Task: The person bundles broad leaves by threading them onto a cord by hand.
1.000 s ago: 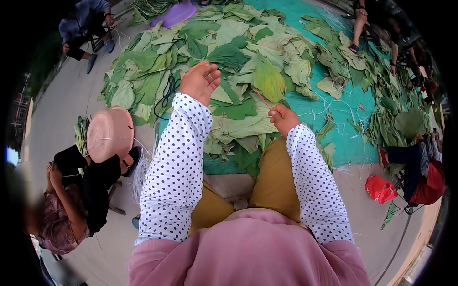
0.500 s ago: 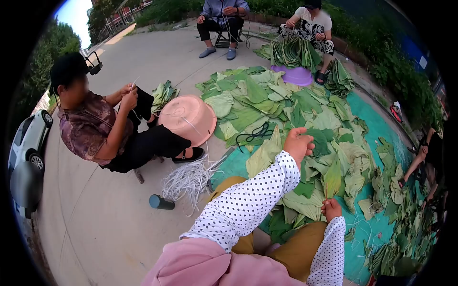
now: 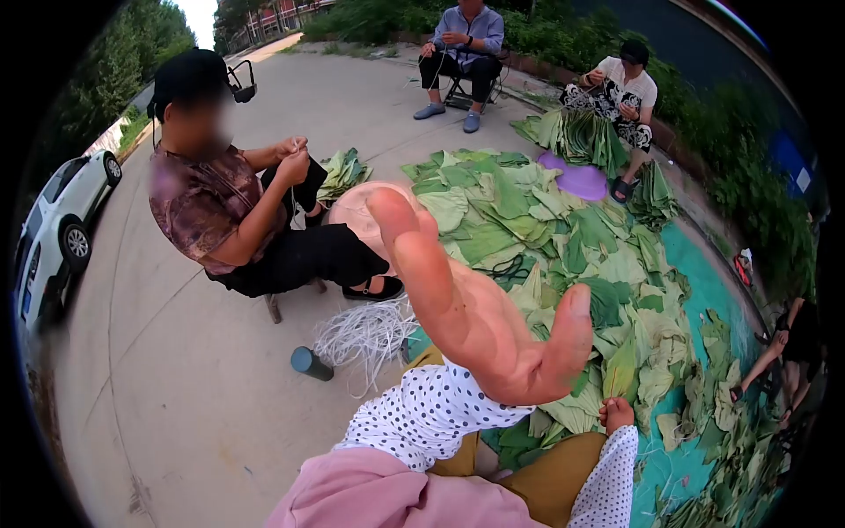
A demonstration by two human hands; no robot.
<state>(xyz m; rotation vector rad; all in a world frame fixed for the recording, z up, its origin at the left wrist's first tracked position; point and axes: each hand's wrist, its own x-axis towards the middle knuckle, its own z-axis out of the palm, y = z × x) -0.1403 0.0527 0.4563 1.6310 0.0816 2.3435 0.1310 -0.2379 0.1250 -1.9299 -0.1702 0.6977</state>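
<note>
Leaves (image 3: pixel 502 194) lie over a sheet (image 3: pixel 694 253), a basin (image 3: pixel 350 211) at their left edge, a bowl (image 3: pixel 583 183) at their far edge; before the basin lies string (image 3: pixel 363 339), a container (image 3: pixel 312 363) to its left.

Left hand (image 3: pixel 480 317) raised; right hand (image 3: pixel 617 414) lower

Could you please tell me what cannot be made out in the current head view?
In the head view:
Pink basin: partly hidden by the left hand.
Right hand: whatever it pinches is too small to tell.
Far-right person: upper body cut off by the dark lens border.
</note>
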